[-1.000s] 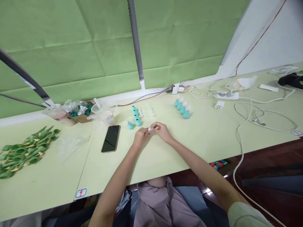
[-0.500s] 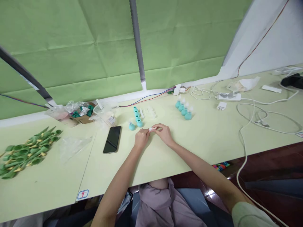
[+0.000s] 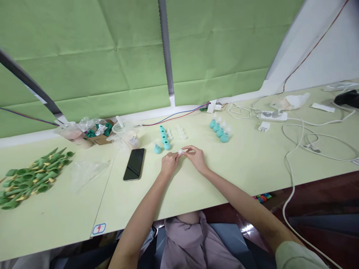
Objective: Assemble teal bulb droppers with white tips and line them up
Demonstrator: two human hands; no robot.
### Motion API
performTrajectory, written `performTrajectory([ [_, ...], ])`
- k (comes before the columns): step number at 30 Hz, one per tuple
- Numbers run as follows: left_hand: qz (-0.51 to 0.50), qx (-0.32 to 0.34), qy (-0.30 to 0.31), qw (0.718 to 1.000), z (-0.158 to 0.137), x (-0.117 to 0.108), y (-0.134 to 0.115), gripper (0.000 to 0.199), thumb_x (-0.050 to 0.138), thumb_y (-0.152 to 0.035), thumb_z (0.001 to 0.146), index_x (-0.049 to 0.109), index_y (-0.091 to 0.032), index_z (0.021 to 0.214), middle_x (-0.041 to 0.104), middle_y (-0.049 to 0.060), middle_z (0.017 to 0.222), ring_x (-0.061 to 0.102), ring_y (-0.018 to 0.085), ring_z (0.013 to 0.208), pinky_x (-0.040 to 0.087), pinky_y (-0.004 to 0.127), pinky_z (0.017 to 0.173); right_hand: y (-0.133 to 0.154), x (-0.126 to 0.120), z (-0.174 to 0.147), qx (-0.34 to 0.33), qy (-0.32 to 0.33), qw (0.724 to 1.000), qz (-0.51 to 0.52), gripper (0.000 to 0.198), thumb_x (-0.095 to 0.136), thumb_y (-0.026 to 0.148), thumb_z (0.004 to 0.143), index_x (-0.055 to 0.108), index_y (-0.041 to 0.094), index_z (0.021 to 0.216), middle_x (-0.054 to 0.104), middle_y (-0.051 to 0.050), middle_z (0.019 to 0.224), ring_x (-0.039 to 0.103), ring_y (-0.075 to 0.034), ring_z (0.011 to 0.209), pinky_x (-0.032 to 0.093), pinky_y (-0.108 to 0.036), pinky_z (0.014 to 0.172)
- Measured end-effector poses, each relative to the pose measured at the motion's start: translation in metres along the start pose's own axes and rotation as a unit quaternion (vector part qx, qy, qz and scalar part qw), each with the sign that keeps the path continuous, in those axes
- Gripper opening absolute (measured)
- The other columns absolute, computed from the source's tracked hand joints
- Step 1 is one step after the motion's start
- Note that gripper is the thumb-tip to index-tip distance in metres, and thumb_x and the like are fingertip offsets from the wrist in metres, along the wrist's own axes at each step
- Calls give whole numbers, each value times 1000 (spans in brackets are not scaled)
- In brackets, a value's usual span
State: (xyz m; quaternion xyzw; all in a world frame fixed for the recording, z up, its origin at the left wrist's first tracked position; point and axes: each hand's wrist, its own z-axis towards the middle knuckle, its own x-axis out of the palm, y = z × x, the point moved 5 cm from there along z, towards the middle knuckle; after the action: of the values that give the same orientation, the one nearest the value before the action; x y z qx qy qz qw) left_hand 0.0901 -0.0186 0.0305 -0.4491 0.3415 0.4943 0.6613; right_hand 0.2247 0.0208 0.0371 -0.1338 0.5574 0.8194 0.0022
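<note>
Between my two hands, just above the table, is a small white plastic piece [image 3: 180,152]. My left hand [image 3: 169,163] pinches it from the left, fingers curled. From the other side, my right hand [image 3: 195,158] has its thumb and fingertips closed on the same piece. Beyond the left hand stand a turquoise bulb with a whitish tip [image 3: 157,148] and a row of open turquoise bulbs [image 3: 166,145]. Small white pieces [image 3: 169,133] and clear pieces [image 3: 181,132] lie beside that row. Further right, several turquoise bulbs with clear tips [image 3: 224,137] stand in a line.
A black phone [image 3: 134,164] lies left of my hands. Green plastic parts [image 3: 33,177] are heaped at the far left, near a clear bag [image 3: 88,172]. Drink cups [image 3: 130,136] and a cardboard box [image 3: 102,139] stand behind. A power strip [image 3: 273,116] and cables lie right.
Both hands stay at about the same spot with the white piece between them; its end looks rounder and more exposed now. The whole view has shifted slightly.
</note>
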Motion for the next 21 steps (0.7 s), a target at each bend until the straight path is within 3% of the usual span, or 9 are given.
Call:
performTrajectory([
  [5,17,0,5,1000,0,0,1,47,27,-43,90,65,-18,78,62,6,67,54,14,65,28,23,55,-2,3,-1,-15,13,1000,4,17,61,33,73,69,23,85,68,-2,94,61,-17,89,50,-29,75],
  [10,35,-1,18,999,-1,-4,-3,50,25,-44,90,65,-18,77,62,7,68,55,15,67,29,24,55,-1,1,-2,-14,-20,1000,0,16,62,36,71,66,20,73,69,-2,85,63,-17,82,50,-30,73],
  [14,40,-11,31,999,-1,-7,-4,48,26,-43,90,65,-18,82,63,8,71,56,16,69,32,23,57,2,-4,2,-17,-13,999,-31,22,59,41,74,67,21,78,69,-3,84,62,-16,78,50,-28,67],
  [17,39,-12,41,998,0,-7,-3,43,27,-40,91,64,-19,84,64,7,75,57,16,76,36,23,61,7,-13,13,-56,-22,995,-76,24,55,42,77,68,23,82,67,-4,91,60,-18,86,47,-24,57],
  [21,44,-11,49,998,1,-5,2,33,31,-31,91,61,-20,93,64,6,84,56,17,85,40,23,65,15,-13,48,-110,20,976,-188,20,55,38,79,70,26,85,68,-2,89,59,-15,78,45,-25,65],
])
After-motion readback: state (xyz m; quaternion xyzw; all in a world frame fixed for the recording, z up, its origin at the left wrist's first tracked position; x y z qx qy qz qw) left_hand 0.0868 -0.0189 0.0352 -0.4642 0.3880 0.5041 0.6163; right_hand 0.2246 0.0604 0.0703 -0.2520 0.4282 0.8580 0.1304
